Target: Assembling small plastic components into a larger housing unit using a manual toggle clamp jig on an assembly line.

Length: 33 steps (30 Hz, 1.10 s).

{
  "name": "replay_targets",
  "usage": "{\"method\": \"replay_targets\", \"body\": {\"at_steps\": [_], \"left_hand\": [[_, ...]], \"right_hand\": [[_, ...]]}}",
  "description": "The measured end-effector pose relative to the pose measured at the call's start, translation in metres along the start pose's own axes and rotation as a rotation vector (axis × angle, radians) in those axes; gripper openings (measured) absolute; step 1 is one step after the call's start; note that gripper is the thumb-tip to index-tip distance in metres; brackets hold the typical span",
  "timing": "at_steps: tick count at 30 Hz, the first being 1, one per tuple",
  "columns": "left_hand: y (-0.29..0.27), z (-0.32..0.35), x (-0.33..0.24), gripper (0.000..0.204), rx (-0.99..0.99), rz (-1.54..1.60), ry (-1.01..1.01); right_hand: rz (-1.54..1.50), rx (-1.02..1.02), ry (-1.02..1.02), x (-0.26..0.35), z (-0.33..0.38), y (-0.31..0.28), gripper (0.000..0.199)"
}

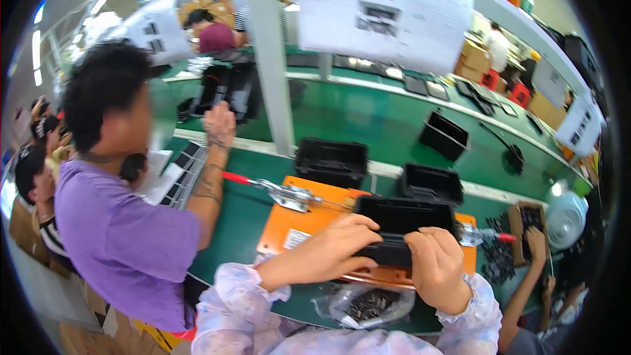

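My left hand (342, 242) and right hand (435, 264) sit close together, fingers curled down in a pinch, both forearms rising from below in pale sleeves.

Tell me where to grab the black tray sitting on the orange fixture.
Probably by its near long edge, from the person's side: the black tray lies flat on the orange fixture, clamps flank its ends, and the left hand and right hand grip there.

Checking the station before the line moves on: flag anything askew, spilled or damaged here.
Nothing stands out. Both hands, left and right, press a black part against the black tray on the orange jig. The bag of small parts lies closed at the table edge, nothing spilled. No damage shows.
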<state>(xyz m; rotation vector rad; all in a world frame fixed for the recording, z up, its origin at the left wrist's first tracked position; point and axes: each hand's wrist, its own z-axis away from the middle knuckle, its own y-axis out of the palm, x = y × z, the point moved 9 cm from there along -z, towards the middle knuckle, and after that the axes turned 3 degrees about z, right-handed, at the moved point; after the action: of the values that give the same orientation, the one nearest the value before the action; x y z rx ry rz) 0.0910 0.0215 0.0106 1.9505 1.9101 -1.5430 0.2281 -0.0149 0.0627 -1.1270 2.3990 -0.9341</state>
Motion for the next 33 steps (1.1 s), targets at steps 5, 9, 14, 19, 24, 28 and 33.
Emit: {"method": "replay_targets", "body": {"at_steps": [5,9,14,19,24,28,33], "left_hand": [[-0.013,0.002,0.004,0.033,0.074,-0.013,-0.032],[-0.009,0.000,-0.003,0.032,0.100,-0.038,0.015],[-0.005,-0.003,-0.008,0.034,0.121,-0.104,0.050],[0.000,0.004,-0.019,0.034,0.080,-0.305,0.020],[0.004,0.004,-0.018,0.034,0.141,-0.382,-0.020],[0.016,0.003,-0.003,0.030,0.252,-0.334,-0.035],[0.023,0.017,0.002,0.029,0.239,-0.358,-0.093]], "right_hand": [[-0.105,0.008,0.157,-0.036,0.008,-0.022,0.012],[-0.339,0.009,0.272,-0.047,0.041,-0.018,0.013],[-0.370,-0.036,0.136,-0.037,0.042,-0.013,0.018],[-0.364,-0.083,0.155,-0.051,0.044,0.000,0.023],[-0.319,-0.091,0.053,-0.040,0.047,0.002,0.037],[-0.342,-0.022,0.133,-0.048,0.062,0.020,0.036],[-0.356,0.041,0.160,-0.043,0.065,0.023,0.034]]}}
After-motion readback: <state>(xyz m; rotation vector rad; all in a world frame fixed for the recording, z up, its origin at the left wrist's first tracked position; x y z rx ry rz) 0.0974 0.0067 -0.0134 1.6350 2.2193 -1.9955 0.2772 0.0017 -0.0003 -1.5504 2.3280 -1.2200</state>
